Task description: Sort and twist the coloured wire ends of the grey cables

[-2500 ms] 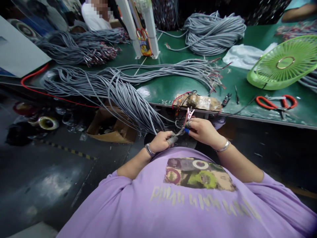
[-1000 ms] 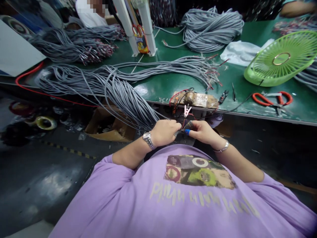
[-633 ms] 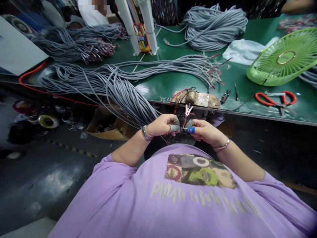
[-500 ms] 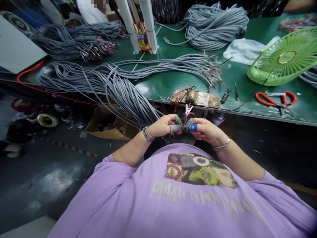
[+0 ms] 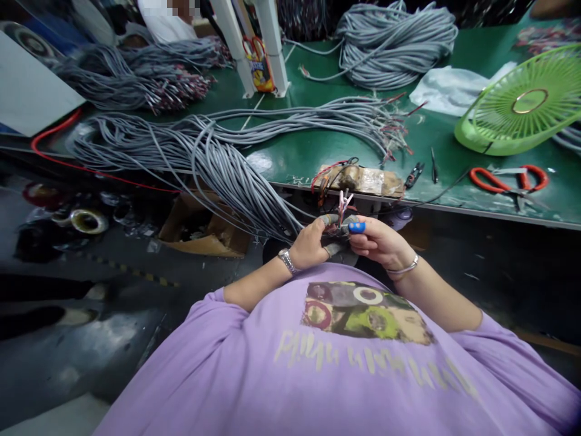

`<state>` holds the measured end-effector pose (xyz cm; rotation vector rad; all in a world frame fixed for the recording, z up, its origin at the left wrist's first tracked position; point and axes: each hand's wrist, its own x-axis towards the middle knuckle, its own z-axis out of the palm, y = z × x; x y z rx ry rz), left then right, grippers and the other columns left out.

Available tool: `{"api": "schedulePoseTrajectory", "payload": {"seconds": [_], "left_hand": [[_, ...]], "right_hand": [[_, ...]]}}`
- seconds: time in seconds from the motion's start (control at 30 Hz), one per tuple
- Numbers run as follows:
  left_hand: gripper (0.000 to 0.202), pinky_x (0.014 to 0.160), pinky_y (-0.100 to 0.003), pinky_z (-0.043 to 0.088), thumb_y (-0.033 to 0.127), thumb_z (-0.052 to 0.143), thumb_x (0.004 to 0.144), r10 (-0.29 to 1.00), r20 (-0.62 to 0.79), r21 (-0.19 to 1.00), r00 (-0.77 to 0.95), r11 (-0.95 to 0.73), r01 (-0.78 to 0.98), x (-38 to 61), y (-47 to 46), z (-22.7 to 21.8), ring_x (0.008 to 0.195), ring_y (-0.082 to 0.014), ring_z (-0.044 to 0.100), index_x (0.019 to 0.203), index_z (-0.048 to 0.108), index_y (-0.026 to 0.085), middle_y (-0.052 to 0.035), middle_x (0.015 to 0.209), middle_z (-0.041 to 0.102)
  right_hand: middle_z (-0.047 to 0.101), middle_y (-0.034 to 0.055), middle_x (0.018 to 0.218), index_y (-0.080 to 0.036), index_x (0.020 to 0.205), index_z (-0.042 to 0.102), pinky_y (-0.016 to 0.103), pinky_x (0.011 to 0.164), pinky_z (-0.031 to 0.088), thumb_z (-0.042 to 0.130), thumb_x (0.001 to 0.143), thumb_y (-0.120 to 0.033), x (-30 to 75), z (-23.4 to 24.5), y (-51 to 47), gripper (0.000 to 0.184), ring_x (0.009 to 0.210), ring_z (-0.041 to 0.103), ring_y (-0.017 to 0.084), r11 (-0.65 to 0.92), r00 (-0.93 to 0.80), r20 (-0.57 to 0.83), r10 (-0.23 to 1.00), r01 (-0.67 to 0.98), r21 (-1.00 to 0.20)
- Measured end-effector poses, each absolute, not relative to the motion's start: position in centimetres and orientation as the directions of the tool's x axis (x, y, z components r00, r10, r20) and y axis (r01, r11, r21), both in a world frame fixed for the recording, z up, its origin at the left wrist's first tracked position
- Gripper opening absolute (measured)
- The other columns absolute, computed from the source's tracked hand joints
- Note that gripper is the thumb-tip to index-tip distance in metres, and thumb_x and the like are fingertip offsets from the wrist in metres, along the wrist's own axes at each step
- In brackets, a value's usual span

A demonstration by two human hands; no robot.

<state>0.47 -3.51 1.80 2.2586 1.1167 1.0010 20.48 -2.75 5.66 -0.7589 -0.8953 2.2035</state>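
My left hand (image 5: 311, 245) and my right hand (image 5: 377, 240) meet just below the green table's front edge (image 5: 454, 211). Both wear finger cots, grey on the left and a blue one on the right. Their fingertips pinch the thin stripped wires (image 5: 339, 223) of a grey cable end, close to pink clips (image 5: 345, 200) that hang from a taped wooden block (image 5: 363, 180) wired in red and black. A big bundle of grey cables (image 5: 218, 160) spills off the table towards my left hand.
Red-handled pliers (image 5: 508, 180) and a green fan (image 5: 521, 112) lie at the right. More cable coils (image 5: 390, 42) and white posts (image 5: 267, 48) stand farther back, near another person (image 5: 163, 21). A cardboard box (image 5: 204, 233) and tape rolls (image 5: 86, 221) sit on the floor.
My hands came together from slightly apart and rose a little towards the pink clips. The left hand slid rightward, its fingers now curled under the wire ends.
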Motion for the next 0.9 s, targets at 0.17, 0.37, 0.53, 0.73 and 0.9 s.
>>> {"api": "schedulePoseTrajectory", "payload": {"seconds": [0.17,0.37,0.53,0.73,0.9], "left_hand": [[0.057,0.080,-0.035,0.050,0.030,0.065,0.077,0.812,0.471,0.518,0.344,-0.570,0.638,1.7,-2.8,0.7,0.081,-0.0201,0.063,0.129,0.045,0.014,-0.0071,0.097,0.063],[0.034,0.076,-0.035,0.048,0.032,0.056,0.083,0.774,0.505,0.364,0.381,-0.592,0.719,2.5,-1.3,0.9,0.080,-0.0232,0.064,0.111,0.058,0.013,-0.0115,0.091,0.066],[0.037,0.073,-0.032,0.050,0.044,0.044,0.093,0.744,0.504,0.407,0.439,-0.653,0.639,1.6,-1.4,1.3,0.075,-0.0201,0.066,0.098,0.066,0.015,-0.0107,0.082,0.068],[0.050,0.055,-0.025,0.048,0.065,0.053,0.086,0.913,0.206,0.915,0.351,-0.307,0.263,-0.5,-2.1,3.7,0.049,-0.0106,0.055,0.077,0.063,0.017,0.0005,0.055,0.058],[0.052,0.036,-0.023,0.034,0.065,0.057,0.083,0.868,-0.132,0.958,0.479,0.236,-0.165,-3.7,-2.1,4.1,0.027,-0.0051,0.024,0.062,0.053,0.018,0.0099,0.036,0.023]], "right_hand": [[0.039,-0.0117,0.052,-0.019,0.080,0.045,0.015,0.038,0.018,0.074,0.074,-0.032,20.6,6.0,-2.7,0.032,0.038,0.008,0.000,-0.587,-0.592,-0.296,0.749,-0.387,-0.711],[0.042,-0.0105,0.055,-0.019,0.079,0.046,0.015,0.037,0.018,0.074,0.075,-0.033,20.7,6.0,-3.2,0.032,0.039,0.008,-0.001,-0.564,-0.572,-0.281,0.770,-0.407,-0.718],[0.041,-0.0102,0.055,-0.019,0.079,0.047,0.015,0.038,0.019,0.074,0.075,-0.031,21.5,5.9,-3.0,0.030,0.039,0.009,0.000,-0.543,-0.524,-0.288,0.802,-0.439,-0.716],[0.038,-0.0109,0.054,-0.019,0.077,0.044,0.015,0.038,0.020,0.073,0.075,-0.031,21.9,4.9,-2.9,0.032,0.039,0.010,0.000,-0.546,-0.520,-0.301,0.800,-0.420,-0.725],[0.036,-0.0119,0.050,-0.019,0.075,0.044,0.016,0.038,0.019,0.076,0.074,-0.036,21.2,4.9,-3.4,0.036,0.038,0.013,0.000,-0.561,-0.609,-0.294,0.737,-0.309,-0.768]]}}
